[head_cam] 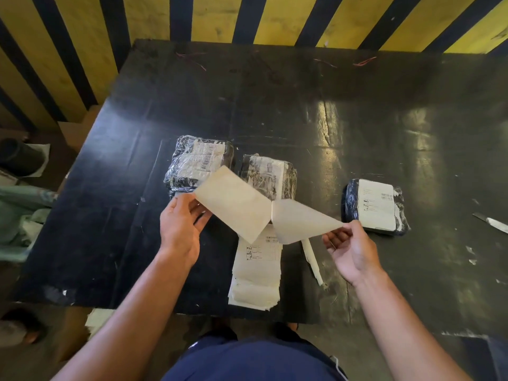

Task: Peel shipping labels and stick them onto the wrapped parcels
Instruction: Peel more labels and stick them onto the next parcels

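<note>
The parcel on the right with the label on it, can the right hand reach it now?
Probably not yet. The right hand is close to that parcel, but its fingers pinch the paper strip, so it must let go first.

Black table (275, 100), yellow-and-navy striped wall (220, 17), cream label sheet (236, 204), black-wrapped parcels (350, 204) with white labels

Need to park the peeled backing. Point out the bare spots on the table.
Free: the table's whole far half behind the parcels, the near-left corner beside the left hand, and the gap between the middle parcel and right parcel. Crowded: the centre, around the label stack.
</note>
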Available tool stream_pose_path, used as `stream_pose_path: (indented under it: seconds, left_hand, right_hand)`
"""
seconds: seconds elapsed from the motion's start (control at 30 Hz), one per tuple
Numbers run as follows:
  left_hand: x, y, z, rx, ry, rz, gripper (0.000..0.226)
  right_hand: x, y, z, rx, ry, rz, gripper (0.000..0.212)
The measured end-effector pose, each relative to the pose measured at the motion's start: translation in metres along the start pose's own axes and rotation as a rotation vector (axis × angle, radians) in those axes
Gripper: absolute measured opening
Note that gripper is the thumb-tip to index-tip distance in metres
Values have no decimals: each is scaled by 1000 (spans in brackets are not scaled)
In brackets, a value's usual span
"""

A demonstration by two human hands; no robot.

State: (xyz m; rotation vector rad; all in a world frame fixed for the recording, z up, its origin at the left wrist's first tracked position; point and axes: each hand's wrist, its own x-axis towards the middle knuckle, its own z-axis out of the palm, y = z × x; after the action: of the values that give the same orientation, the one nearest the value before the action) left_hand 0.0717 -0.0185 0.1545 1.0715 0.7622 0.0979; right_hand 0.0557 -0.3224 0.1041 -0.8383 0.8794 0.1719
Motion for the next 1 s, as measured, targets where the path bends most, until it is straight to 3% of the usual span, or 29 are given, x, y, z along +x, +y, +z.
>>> stream_pose_path:
  seconds: [0.23, 0.33, 0.43, 0.5, 0.6, 0.8, 1.0]
  left_hand:
    - [-2, 7, 0, 70, -34, 34, 20]
    - [-3, 0, -2, 103, -62, 22, 15]
    - [-7, -12, 0, 142, -92, -9, 13]
    - [-11, -20, 3, 164, -101, -37, 13]
    - [-17, -31, 7, 178, -113, -78, 13]
    - [-29, -49, 18, 193, -122, -131, 13]
    - [-34, -60, 27, 219, -138, -165, 13]
  right_hand:
    - [12, -25, -31, -80, 41, -223, 10]
    - [12, -32, -41, -360, 49, -429, 21]
    - [20, -26, -50, -844, 97, -600, 22]
    - [31, -15, -55, -1099, 92, -596, 14]
    - [52, 9, -63, -1289, 85, -540, 13]
    - [80, 42, -68, -1385, 58, -434, 12]
    - [91, 49, -74, -1488, 33, -443, 4]
